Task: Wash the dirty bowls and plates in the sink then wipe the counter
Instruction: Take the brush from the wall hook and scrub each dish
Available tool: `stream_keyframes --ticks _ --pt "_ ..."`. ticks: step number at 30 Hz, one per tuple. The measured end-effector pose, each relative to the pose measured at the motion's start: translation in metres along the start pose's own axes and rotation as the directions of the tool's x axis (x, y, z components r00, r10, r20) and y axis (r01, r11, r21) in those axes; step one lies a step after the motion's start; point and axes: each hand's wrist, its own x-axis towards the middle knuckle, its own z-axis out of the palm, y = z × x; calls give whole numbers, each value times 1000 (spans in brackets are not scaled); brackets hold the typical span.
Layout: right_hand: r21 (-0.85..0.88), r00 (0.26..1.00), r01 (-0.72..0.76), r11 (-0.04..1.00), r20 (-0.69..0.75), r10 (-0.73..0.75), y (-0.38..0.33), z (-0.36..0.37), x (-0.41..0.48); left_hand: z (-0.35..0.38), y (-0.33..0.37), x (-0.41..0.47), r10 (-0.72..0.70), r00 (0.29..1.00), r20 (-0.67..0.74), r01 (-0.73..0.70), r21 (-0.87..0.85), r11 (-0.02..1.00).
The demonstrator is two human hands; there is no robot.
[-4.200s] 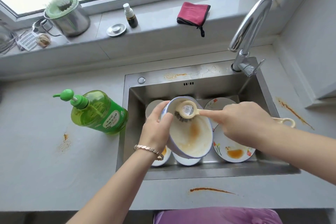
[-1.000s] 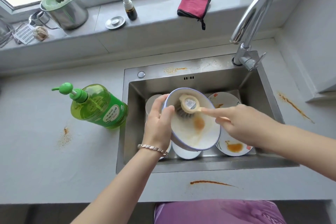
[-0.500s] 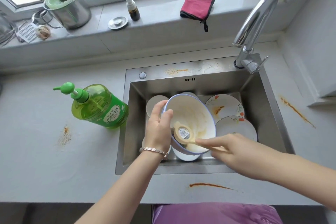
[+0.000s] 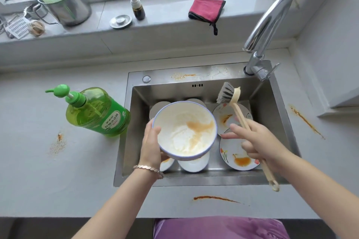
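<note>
Blue-rimmed white ceramic bowl (image 4: pixel 184 130), soapy, is held above the steel sink (image 4: pixel 194 179): judged slippery, rigid, breakable. Left hand (image 4: pixel 151 145) fingers clamp its rim, thumb inside; right hand (image 4: pixel 260 141) fingers grasp the cream long-handled brush (image 4: pixel 239 112).

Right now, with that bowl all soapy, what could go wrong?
1. The left hand alone grips the sudsy bowl by its rim above the plates in the sink; a slip could chip them.
2. The right hand holds the brush raised, bristles out of the bowl; suds may flick onto the counter.
3. An orange smear shows inside the bowl; rinsing now might leave it.
</note>
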Motion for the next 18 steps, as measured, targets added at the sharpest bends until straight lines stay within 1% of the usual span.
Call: stream_keyframes --ticks 1,3,5,7,8,9,10,11,12,13,14,15,16,17,18 --pt "83 998 -46 995 33 44 0 4 3 3 -2 -3 -7 999 48 9 -39 999" --pt "170 990 -92 981 126 71 1 10 5 9 -7 -5 9 990 138 4 -94 996" --pt "196 976 -125 973 199 86 4 10 3 10 -10 -4 33 979 200 -15 -91 996" --pt "200 970 -156 967 217 111 7 7 1 10 -11 -3 27 968 251 -10 -70 998" --pt "197 970 -167 966 211 124 9 6 -1 10 -11 -2 11 964 265 0 -40 999" --pt "191 972 -173 966 190 136 12 5 -2 9 -12 -1 22 965 260 -35 46 998" --pt "184 977 -177 967 155 149 14 6 -2 9 -13 -1 65 968 244 -121 222 968" --pt "178 981 -180 967 111 162 17 6 -2 8 -14 0 149 963 225 -239 454 859" --pt "169 984 -178 969 65 169 19 7 -2 5 -16 0 282 930 234 -365 655 662" --pt "152 986 -169 974 21 168 22 8 -1 5 -15 -4 404 860 312 -488 734 472" --pt "126 986 -158 979 -26 163 24 9 -1 6 -15 -9 438 780 447 -606 715 349" --pt "96 985 -147 984 -72 154 25 11 0 9 -15 -14 376 729 572 -679 673 294" --pt "76 983 -138 988 -112 146 27 13 0 13 -17 -21 275 688 672 -726 636 261" --pt "74 981 -126 989 -141 136 29 15 0 16 -22 -25 194 636 747 -771 613 172" --pt "90 980 -110 990 -155 123 29 17 0 20 -26 -28 155 598 786 -800 598 54"
